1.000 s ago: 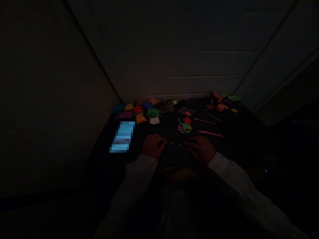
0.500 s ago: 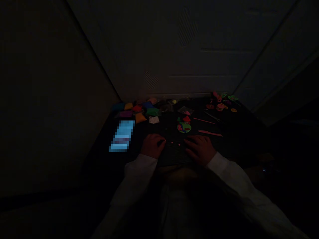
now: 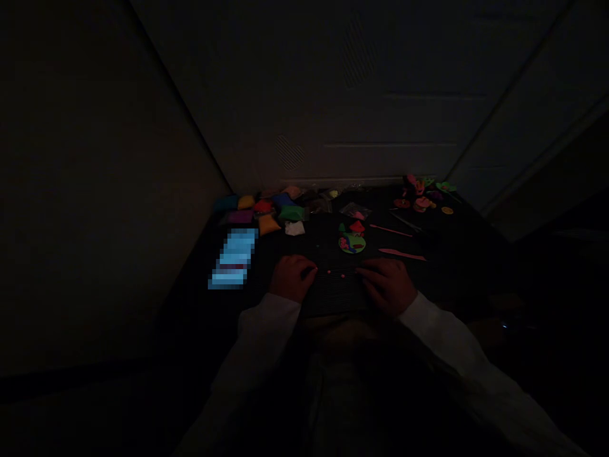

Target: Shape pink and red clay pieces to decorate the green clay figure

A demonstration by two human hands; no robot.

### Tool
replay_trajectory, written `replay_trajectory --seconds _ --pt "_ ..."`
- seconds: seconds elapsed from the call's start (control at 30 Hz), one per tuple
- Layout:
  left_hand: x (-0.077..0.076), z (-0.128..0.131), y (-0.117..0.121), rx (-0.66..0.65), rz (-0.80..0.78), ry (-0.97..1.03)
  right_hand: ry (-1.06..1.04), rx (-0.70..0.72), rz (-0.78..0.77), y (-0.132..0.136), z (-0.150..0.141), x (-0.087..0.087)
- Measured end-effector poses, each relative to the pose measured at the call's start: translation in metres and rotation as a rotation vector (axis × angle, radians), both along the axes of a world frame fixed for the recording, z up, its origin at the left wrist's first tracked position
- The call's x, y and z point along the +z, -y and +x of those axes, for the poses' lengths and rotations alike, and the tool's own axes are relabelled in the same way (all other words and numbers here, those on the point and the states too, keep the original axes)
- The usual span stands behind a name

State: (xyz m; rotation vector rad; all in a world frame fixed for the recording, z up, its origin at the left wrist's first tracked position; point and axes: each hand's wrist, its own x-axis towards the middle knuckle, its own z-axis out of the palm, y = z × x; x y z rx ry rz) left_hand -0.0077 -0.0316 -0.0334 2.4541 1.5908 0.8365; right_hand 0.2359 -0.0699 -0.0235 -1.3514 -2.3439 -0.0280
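The scene is very dark. My left hand rests on a dark mat, fingers curled, with a tiny pink clay bit at its fingertips. My right hand lies on the same mat, fingers bent and pressed down; I cannot see anything under them. Two small pink clay dots lie on the mat between the hands. Just beyond sits a round green clay figure with red and blue parts.
Several coloured clay packets lie at the back left, beside a lit phone screen. Two pink modelling tools lie right of the figure. More clay shapes sit at the back right. A wall stands behind the table.
My right hand has shifted slightly to the right on the mat. My left hand and the clay pieces have stayed where they were.
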Motion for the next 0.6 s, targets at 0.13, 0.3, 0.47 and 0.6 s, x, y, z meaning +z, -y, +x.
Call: replay_trajectory --seconds 0.13,0.3,0.47,0.6 --pt "0.001 0.001 0.001 0.001 -0.003 0.004 0.017 -0.022 0.0 0.001 -0.002 0.001" --pt "0.004 0.001 0.002 -0.005 -0.007 0.013 -0.018 -0.009 0.018 -0.001 -0.004 0.0" --pt "0.004 0.001 0.002 -0.011 0.001 0.027 -0.061 0.008 0.016 -0.004 -0.017 0.002" --pt "0.003 0.002 0.003 0.012 0.011 0.036 -0.059 0.012 0.002 -0.009 -0.03 0.005"
